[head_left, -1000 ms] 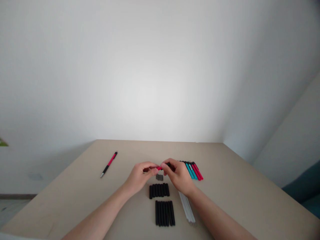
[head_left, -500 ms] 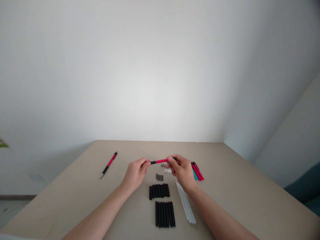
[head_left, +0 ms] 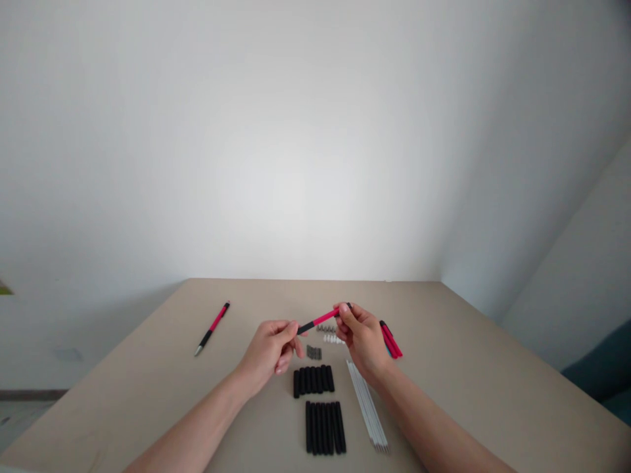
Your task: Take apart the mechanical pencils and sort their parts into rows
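Note:
Both hands hold one red and black pen (head_left: 321, 320) above the beige table (head_left: 148, 387). My left hand (head_left: 271, 348) pinches its lower black end, thumb against forefinger. My right hand (head_left: 362, 335) grips the upper end, which sits higher than the left end, so the pen slants up to the right. Under the hands lie small grey parts (head_left: 314, 353), small white parts (head_left: 332, 339) and a row of short black sleeves (head_left: 313, 380).
A second row of longer black tubes (head_left: 325, 427) lies nearer me, with thin white refills (head_left: 368, 407) to its right. Red and teal pen barrels (head_left: 390, 339) show behind my right hand. A finished red pen (head_left: 212, 327) lies apart at the left.
The hands have drawn apart, baring the pen's length between them. Its right end has risen, tilting it. The left hand dropped slightly.

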Tool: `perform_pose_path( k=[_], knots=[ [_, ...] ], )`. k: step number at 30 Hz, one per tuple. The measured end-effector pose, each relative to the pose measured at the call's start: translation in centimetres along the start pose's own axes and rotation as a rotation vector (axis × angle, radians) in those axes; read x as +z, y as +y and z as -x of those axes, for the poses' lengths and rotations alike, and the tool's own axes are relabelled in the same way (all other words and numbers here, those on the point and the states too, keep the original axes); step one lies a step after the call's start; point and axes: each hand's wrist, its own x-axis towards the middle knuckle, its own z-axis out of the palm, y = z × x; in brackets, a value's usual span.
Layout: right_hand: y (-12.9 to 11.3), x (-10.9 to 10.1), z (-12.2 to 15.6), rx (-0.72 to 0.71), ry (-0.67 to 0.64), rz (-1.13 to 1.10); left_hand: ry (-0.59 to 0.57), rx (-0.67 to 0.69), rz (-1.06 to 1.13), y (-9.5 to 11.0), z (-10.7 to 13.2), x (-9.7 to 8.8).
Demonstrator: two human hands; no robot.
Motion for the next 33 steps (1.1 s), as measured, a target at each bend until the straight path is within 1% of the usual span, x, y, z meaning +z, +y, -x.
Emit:
perform_pose_path(
  k=[2, 6, 9, 11, 13, 17, 19, 21, 24, 27, 29, 31, 33],
  knots=[
    [0.1, 0.0, 0.1, 0.005, 0.005, 0.005, -0.002, -0.059, 0.035, 0.2, 0.1, -0.1],
    [0.3, -0.1, 0.0, 0.014, 0.06, 0.03, -0.069, -0.156, 0.045, 0.2, 0.1, -0.4],
    [0.4, -0.3, -0.2, 0.003, 0.097, 0.041, -0.126, -0.14, 0.028, 0.2, 0.2, -0.2],
    [0.4, -0.3, -0.3, -0.008, 0.106, 0.058, -0.13, -0.112, -0.018, 0.2, 0.2, 0.0],
    [0.4, -0.3, -0.2, -0.016, 0.101, 0.086, -0.086, -0.085, -0.094, 0.1, 0.2, 0.1],
    [0.5, -0.2, 0.0, -0.023, 0.063, 0.158, 0.04, -0.019, -0.271, -0.4, 0.0, -0.1],
    [0.6, -0.2, 0.1, -0.041, 0.031, 0.186, 0.075, -0.007, -0.306, -0.7, -0.2, -0.4],
    [0.6, -0.2, 0.2, -0.08, -0.023, 0.226, 0.097, -0.016, -0.273, -0.9, -0.3, -0.6],
    [0.7, -0.3, 0.3, -0.139, -0.105, 0.299, 0.115, -0.04, -0.146, -0.9, -0.6, -1.0],
    [1.0, -0.2, 0.7, -0.168, -0.143, 0.342, 0.166, -0.044, -0.076, -0.7, -0.9, -1.3],
    [1.3, -0.2, 1.0, -0.179, -0.164, 0.41, 0.26, 0.011, -0.085, -0.6, -1.1, -1.5],
    [1.4, 0.0, 1.4, -0.175, -0.191, 0.521, 0.365, 0.127, -0.134, -0.5, -1.2, -1.8],
    [1.3, 0.0, 1.5, -0.17, -0.211, 0.635, 0.405, 0.252, -0.211, -0.5, -1.3, -2.0]
  ],
)
